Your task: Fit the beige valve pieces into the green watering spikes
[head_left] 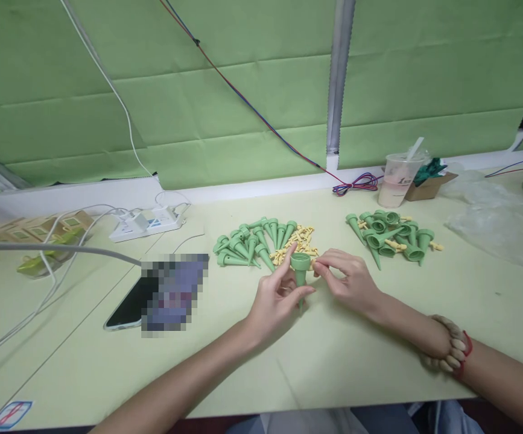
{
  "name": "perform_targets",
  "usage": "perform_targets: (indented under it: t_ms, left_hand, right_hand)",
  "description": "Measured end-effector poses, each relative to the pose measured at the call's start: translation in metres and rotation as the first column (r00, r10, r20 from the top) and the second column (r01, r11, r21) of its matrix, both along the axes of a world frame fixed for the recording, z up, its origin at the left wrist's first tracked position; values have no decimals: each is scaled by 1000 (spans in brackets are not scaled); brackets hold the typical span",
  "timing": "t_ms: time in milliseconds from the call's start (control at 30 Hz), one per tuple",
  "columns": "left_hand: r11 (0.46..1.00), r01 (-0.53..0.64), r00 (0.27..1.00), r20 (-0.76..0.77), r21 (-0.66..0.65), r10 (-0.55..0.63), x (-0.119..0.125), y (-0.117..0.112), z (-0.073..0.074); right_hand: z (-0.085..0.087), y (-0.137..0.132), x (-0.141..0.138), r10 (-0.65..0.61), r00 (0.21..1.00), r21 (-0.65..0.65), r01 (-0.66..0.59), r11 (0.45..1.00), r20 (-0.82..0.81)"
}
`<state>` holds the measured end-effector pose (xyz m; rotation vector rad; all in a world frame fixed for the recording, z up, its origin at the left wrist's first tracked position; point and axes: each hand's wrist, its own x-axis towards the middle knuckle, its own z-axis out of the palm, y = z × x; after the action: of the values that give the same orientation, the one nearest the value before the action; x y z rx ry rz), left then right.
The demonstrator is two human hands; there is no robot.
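My left hand [275, 301] grips a green cone-shaped spike [300, 269] upright, wide mouth up, between thumb and fingers. My right hand [348, 278] pinches at the cone's rim from the right; a small yellow piece seems to sit in its fingertips, too small to be sure. Just behind the hands lies a pile of bare green cones [250, 242] with a heap of small yellow parts [298, 242] beside it. Farther right is a second pile of green cones with yellow parts fitted [390, 236].
A phone [131, 306] lies left of the hands. A white power strip [148, 223] with cables sits at the back left beside small boxes [35, 228]. A plastic cup [397, 179], a cardboard box [429, 187] and clear plastic bags [491, 211] stand at the back right.
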<state>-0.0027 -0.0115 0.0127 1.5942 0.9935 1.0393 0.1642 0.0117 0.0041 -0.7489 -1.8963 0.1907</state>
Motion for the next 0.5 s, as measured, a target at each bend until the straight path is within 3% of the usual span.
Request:
perform_targets:
  t_ms: [100, 233, 267, 333, 400, 433, 467, 500]
  left_hand:
    - [994, 2, 996, -87, 113, 8, -3, 2, -2]
    - [986, 53, 981, -194, 160, -21, -6, 7, -2]
    - [983, 65, 974, -224, 172, -25, -7, 8, -2]
    - [977, 82, 963, -266, 198, -27, -10, 11, -1]
    - [968, 103, 958, -285, 229, -34, -13, 14, 0]
    - [963, 111, 958, -285, 244, -39, -13, 15, 0]
    - [960, 115, 960, -278, 254, -41, -14, 15, 0]
    - [961, 113, 964, -263, 254, -44, -13, 15, 1]
  right_hand:
    - [4, -2, -1, 45, 999, -365, -50, 930, -21]
    - [8, 3, 4, 184, 979, -579, -199, 791, -86]
    - [8, 4, 5, 233, 964, -634, -260, 728, -128]
    - [7, 5, 4, 294, 918, -747, -390, 538, -268]
    - [6, 5, 1, 270, 855, -793, -514, 327, -443]
    - [5, 4, -1, 237, 825, -787, -562, 254, -513]
    - [4, 3, -3, 209, 804, -776, -593, 216, -557]
    - [3, 2, -5, 208, 798, -770, -601, 212, -566]
